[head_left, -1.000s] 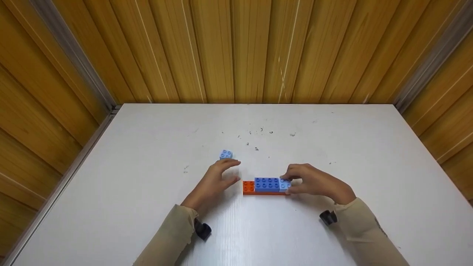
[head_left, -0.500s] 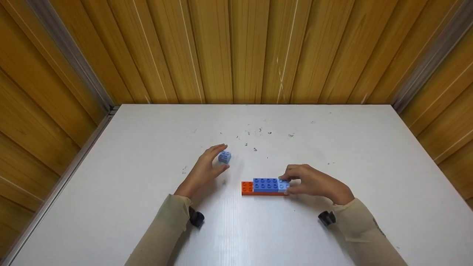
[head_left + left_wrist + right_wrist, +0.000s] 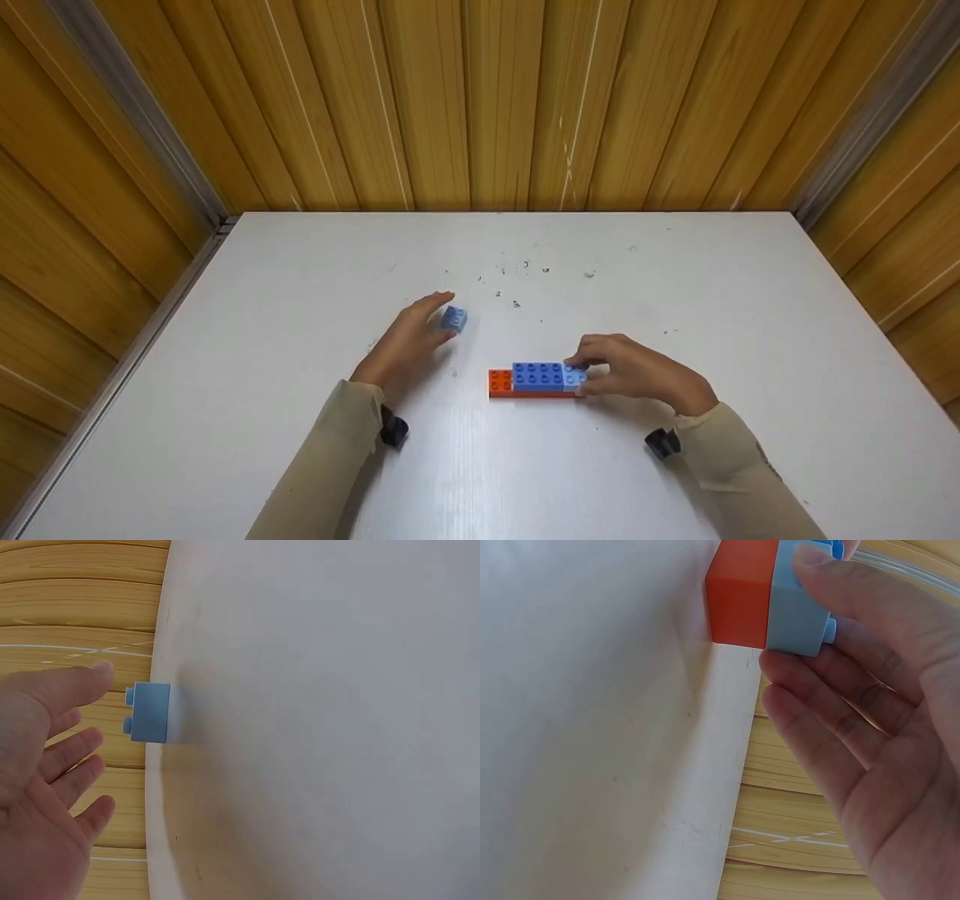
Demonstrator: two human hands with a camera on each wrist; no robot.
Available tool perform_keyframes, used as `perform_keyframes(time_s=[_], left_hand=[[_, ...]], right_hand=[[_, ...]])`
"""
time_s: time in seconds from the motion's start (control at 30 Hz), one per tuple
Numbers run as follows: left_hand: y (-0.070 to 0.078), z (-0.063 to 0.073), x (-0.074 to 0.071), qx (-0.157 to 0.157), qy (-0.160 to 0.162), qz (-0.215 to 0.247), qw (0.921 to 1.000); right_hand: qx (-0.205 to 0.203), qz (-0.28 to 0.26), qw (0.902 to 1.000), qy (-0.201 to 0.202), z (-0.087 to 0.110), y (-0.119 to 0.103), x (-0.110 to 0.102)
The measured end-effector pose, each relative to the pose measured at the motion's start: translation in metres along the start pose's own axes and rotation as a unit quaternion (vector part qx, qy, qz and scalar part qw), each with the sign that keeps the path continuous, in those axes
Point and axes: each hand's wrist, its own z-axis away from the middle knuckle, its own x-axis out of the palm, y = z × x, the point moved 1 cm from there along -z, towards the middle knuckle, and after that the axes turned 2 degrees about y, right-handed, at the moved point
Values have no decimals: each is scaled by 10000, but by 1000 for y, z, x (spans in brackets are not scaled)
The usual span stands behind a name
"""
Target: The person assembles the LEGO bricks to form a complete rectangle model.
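A loose light-blue 2x2 building brick (image 3: pixel 454 319) sits on the table with its studs up, turned at an angle. My left hand (image 3: pixel 405 334) is just left of it, thumb and fingers spread apart. In the left wrist view a gap shows between that hand (image 3: pixel 60 742) and the brick (image 3: pixel 150 712). Closer to me, a long orange-red brick (image 3: pixel 500 381) carries a darker blue 2x4 brick (image 3: pixel 538 377) and a second light-blue brick (image 3: pixel 573 379) at its right end. My right hand (image 3: pixel 637 367) pinches this end brick (image 3: pixel 795 622) between thumb and fingers; four orange-red studs show bare at left.
The white table (image 3: pixel 675 277) has dark scuff marks toward the back. Wood-patterned panels (image 3: pixel 502 105) rise behind it and at both sides. A small black device (image 3: pixel 394 429) is strapped at each wrist.
My left hand has moved left and away from me to the loose brick, which has turned on the table. My right hand keeps its pinch on the stack's end.
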Motion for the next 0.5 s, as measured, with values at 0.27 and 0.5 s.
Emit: perform_keyframes(time_s=[0.27,0.5], left_hand=[[0,-2,0,-206,-153,-138,9996],[1,-7,3,-120,-326,-359,9987]], right_hand=[[-55,29,10000,38,0,0,-1],[-63,-30,10000,31,0,1,0]])
